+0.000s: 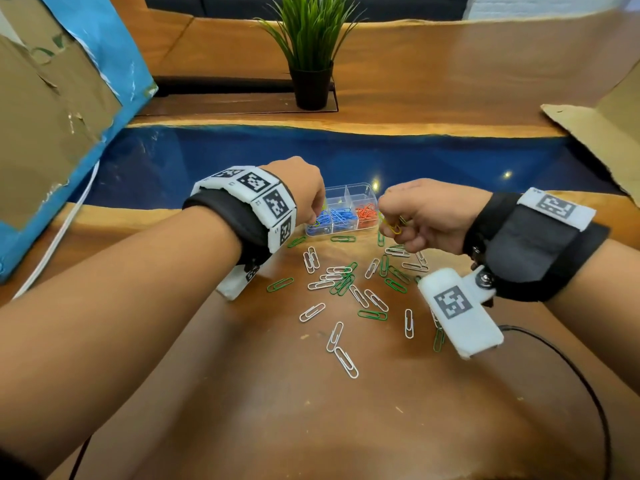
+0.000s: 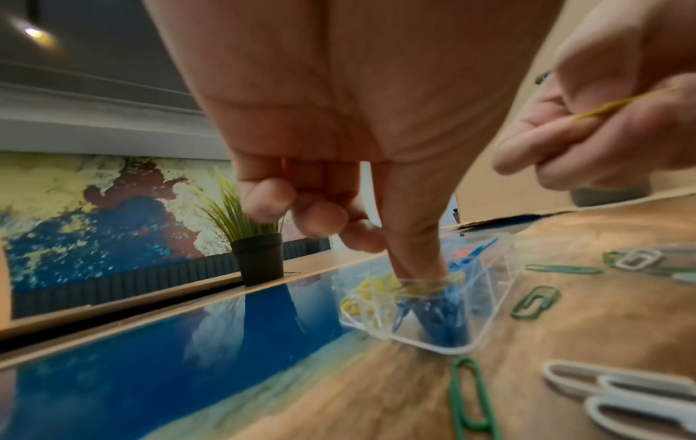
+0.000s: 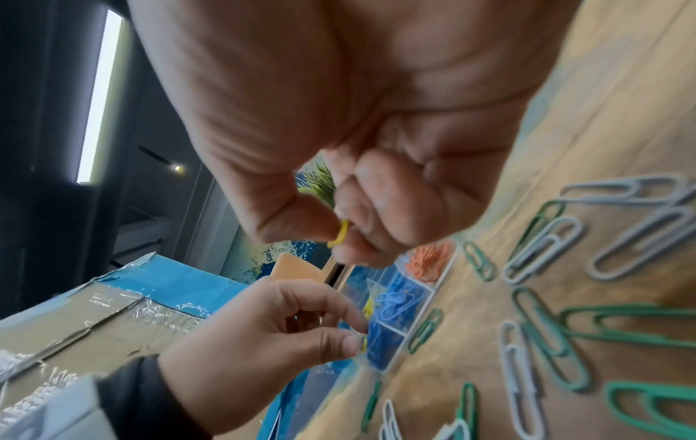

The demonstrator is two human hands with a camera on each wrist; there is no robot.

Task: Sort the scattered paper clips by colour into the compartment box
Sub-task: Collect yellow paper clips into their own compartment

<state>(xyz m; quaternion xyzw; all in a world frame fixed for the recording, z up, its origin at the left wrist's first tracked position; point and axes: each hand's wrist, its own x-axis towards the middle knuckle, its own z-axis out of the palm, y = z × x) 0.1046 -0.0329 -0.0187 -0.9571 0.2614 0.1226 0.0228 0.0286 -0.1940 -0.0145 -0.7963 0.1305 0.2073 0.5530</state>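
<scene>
Box: the clear plastic compartment box (image 1: pixel 349 209) sits on my wooden table (image 1: pixel 311 410), at the edge of its blue resin strip (image 1: pixel 311 157).
Done so far: blue paper clips (image 1: pixel 332 218) fill the near-left cells; red-orange paper clips (image 1: pixel 366 212) lie in the cell to their right; some yellow clips (image 2: pixel 371 290) are in a far-left cell.
Left to do: green paper clips (image 1: pixel 280 284) and white paper clips (image 1: pixel 312 312) lie scattered on the wood between me and the box. By my judgement roughly half the sorting remains.
Left hand (image 1: pixel 304 192): over the box's left end, thumb and forefinger reaching down to the rim between the yellow and blue cells, the other fingers curled. Whether it pinches a clip I cannot tell.
Right hand (image 1: pixel 419 216): raised just right of the box, fingers curled, pinching a yellow paper clip (image 1: pixel 393 227).
Surroundings: a black-potted artificial grass plant (image 1: pixel 310 50) well behind the box; cardboard panels (image 1: pixel 52 109) at both sides; a black cable (image 1: pixel 571 368) at my right.
Obstruction: nothing blocks the box; several green and white clips overlap in the heap.
</scene>
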